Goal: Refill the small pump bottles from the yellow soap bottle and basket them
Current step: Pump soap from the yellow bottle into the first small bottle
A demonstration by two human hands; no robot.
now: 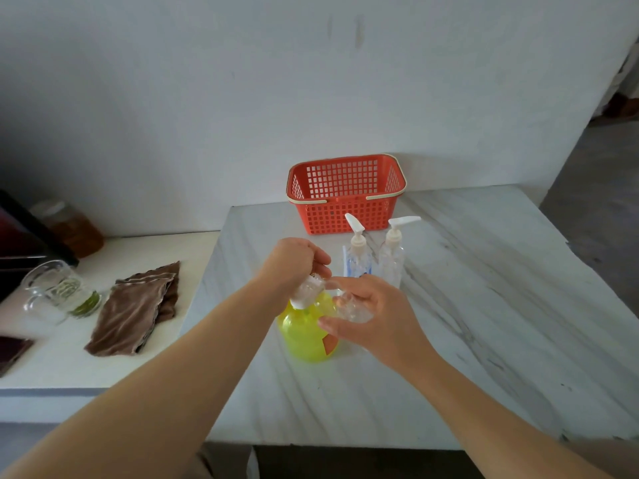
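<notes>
The yellow soap bottle [305,335] stands on the marble table [466,305], its white pump head under my left hand [294,259], whose fingers curl over the top of the pump. My right hand [373,312] grips a small clear bottle [349,305] tilted with its open neck up against the pump's spout. Two more small clear pump bottles [359,254] [392,255] with white pumps stand just behind my hands. A red mesh basket [345,195] with cream handles sits at the back of the table with nothing visible in it.
On the lower white counter to the left lie a brown folded cloth [138,307], a glass pitcher [58,292], a jar of amber liquid [72,226] and a dark flat object [12,350]. A white wall stands behind the table.
</notes>
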